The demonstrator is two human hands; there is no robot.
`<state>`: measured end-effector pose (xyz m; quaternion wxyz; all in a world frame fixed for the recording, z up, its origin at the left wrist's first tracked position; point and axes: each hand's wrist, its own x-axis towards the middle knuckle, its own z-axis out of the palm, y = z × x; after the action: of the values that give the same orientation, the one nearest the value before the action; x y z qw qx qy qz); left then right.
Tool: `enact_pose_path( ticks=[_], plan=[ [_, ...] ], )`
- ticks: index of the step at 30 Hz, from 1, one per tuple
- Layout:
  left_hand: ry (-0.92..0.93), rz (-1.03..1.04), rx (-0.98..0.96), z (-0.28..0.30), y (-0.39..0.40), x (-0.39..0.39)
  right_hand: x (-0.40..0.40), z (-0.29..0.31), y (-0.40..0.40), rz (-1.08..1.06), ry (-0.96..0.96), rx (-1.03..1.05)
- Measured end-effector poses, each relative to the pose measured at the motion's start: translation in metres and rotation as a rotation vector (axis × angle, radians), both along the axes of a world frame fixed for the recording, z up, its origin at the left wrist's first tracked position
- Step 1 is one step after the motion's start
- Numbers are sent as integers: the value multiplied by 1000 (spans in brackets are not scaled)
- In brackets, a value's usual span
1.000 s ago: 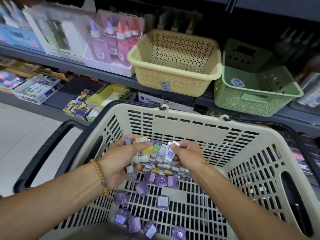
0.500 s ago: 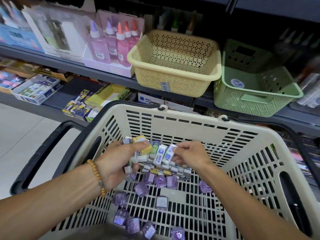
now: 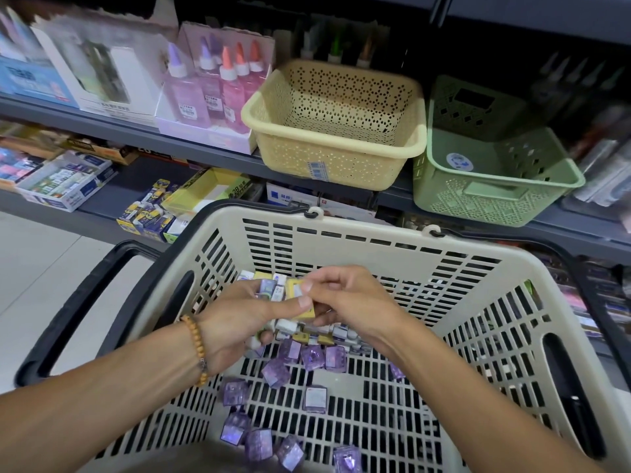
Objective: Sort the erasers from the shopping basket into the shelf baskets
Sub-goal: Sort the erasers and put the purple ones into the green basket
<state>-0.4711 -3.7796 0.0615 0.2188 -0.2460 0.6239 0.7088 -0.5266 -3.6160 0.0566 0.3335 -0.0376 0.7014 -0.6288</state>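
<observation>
We've barely begun: both shelf baskets (image 3: pixel 336 131) look empty, our left hand (image 3: pixel 235 319) clutches a batch of erasers (image 3: pixel 290 293), our right (image 3: pixel 348 302) pinches one, many remain in the shopping basket (image 3: pixel 392 240).

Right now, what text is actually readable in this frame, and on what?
"2B" on the yellow box on the lower shelf; the characters after it are too blurred.
Barcode sticker on the yellow basket: too small to read.
Round sticker in the green basket: no legible text.
Glue bottles: labels blurred.
Erasers held by the left hand and right hand: print unreadable.
</observation>
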Motion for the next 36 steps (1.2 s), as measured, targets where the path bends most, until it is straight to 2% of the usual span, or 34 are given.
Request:
enact_pose_path(
  ticks=[4, 6, 11, 15, 19, 23, 26, 28, 32, 36],
  plan=[
    [-7, -36, 72, -2, 1, -3, -5, -4, 13, -68, -124, -68],
    [-48, -5, 33, -5, 1, -4, -10, -9, 23, -142, -154, -49],
    [-92, 34, -68, -13, 1, -6, -17, -28, 46, -237, -3, 334],
    [-79, -3, -124, -16, 3, -6, -17, -40, 39, -245, 22, 393],
    [-35, -29, -145, -17, 6, -5, -14, -30, 41, -182, 246, 524],
    [-2, -35, -135, -19, 9, -6, -4, -12, 28, 22, 107, 243],
    [20, -61, -105, -19, 11, -6, -2, -11, 20, 134, 56, 173],
    [-6, -53, -80, -20, 11, -6, -9, -10, 30, 97, 4, 148],
    [-89, 59, -37, -19, 12, -8, -28, -13, 74, -115, -68, 196],
    [-107, -32, -65, -15, 13, -8, -29, -29, 86, -164, -131, 328]
  ],
)
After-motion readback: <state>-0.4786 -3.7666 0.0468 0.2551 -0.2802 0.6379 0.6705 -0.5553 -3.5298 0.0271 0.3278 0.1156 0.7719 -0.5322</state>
